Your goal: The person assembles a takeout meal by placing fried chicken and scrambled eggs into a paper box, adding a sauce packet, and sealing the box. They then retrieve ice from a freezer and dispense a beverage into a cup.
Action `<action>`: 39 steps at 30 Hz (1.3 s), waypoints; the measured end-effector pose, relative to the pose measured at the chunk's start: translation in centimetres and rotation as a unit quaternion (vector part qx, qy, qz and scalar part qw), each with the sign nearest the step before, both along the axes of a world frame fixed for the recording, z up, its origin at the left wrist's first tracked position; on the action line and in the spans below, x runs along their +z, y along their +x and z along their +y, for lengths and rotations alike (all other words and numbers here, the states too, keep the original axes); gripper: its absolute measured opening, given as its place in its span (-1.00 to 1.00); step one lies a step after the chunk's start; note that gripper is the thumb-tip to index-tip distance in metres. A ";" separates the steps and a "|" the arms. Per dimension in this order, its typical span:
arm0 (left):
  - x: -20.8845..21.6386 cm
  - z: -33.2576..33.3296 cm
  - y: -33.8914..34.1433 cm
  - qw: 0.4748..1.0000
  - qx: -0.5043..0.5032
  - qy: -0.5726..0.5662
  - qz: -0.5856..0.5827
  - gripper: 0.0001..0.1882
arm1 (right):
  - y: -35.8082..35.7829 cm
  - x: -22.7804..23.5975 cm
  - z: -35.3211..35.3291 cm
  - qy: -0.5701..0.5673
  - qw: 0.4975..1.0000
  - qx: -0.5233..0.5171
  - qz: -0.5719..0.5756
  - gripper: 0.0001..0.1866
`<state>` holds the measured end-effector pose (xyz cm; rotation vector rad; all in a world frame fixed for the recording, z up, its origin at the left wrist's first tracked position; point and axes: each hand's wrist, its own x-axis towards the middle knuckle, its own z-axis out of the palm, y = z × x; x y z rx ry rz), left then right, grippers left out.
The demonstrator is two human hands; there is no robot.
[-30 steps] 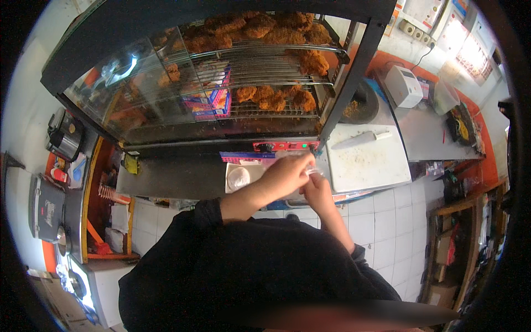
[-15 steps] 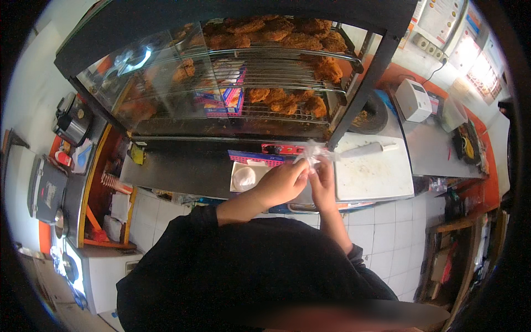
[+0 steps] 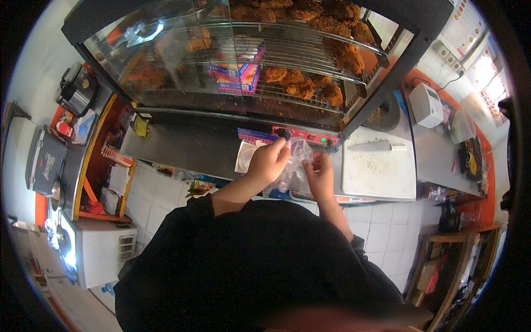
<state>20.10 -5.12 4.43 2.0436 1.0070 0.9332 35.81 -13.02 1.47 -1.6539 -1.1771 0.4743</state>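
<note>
And there, between both sets of fingers, hung the clear, crumpled plastic bag (image 3: 298,155), long axis running front to back, nearer the left hand (image 3: 269,160), whose fingers pinched its edge; whether the right hand's (image 3: 319,174) curled fingers gripped it couldn't be told.
</note>
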 end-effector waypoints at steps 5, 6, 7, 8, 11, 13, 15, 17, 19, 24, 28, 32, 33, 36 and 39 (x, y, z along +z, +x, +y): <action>1.0 -0.8 0.4 0.960 -0.113 0.252 0.033 -0.81 | -1.1 0.8 -0.2 0.018 0.992 0.017 0.125 -0.83; 1.1 -1.0 0.7 0.953 -0.116 0.279 0.032 -0.82 | -1.1 1.4 -0.3 0.038 0.979 -0.017 0.201 -0.83; 1.2 -1.0 0.6 0.953 -0.103 0.279 0.051 -0.82 | -0.9 1.9 -0.2 0.020 0.955 -0.057 0.292 -0.82; 1.3 -0.9 0.6 0.954 -0.089 0.277 0.070 -0.82 | -0.5 2.5 -0.2 0.012 0.917 -0.087 0.389 -0.80; 1.3 0.0 0.1 0.957 -0.070 0.264 0.103 -0.84 | 0.5 3.7 -1.1 0.044 0.911 -0.012 0.411 -0.67; 1.1 0.3 -0.2 0.952 -0.067 0.283 0.097 -0.82 | 0.7 3.8 -1.9 -0.081 0.925 0.041 0.368 -0.61; 0.7 -0.1 -0.1 0.938 -0.149 0.313 0.027 -0.81 | 0.2 3.3 -2.2 -0.149 0.909 0.166 0.352 -0.61; 0.1 -1.0 0.5 0.917 -0.202 0.344 0.006 -0.81 | -0.9 2.5 -1.9 -0.138 0.899 0.143 0.390 -0.55; -0.7 -2.2 0.8 0.888 -0.255 0.381 0.030 -0.81 | -2.0 1.9 -1.3 -0.044 0.857 0.068 0.509 -0.48; -1.5 -1.9 0.4 0.930 -0.291 0.218 0.063 -0.80 | -2.1 2.8 1.0 0.135 0.877 0.069 0.456 -0.30; -0.9 -0.6 -2.4 0.942 -0.286 0.092 0.151 -0.78 | -0.2 6.7 5.2 0.187 0.980 0.063 0.023 -0.29; -1.0 -0.1 -7.6 0.975 -0.207 -0.021 0.075 -0.71 | 4.1 13.1 14.7 0.184 0.853 -0.090 -0.479 -0.32; -1.2 -0.1 -8.9 0.977 -0.189 -0.065 0.071 -0.70 | 5.3 14.1 17.5 0.131 0.838 -0.130 -0.514 -0.34; -2.4 -0.1 -11.4 0.986 -0.135 -0.074 0.062 -0.72 | 9.4 15.9 24.3 -0.174 0.823 -0.181 -0.510 -0.46; -3.6 -0.6 -12.9 0.990 -0.099 -0.088 0.056 -0.74 | 11.5 16.0 26.7 -0.256 0.777 -0.105 -0.565 -0.61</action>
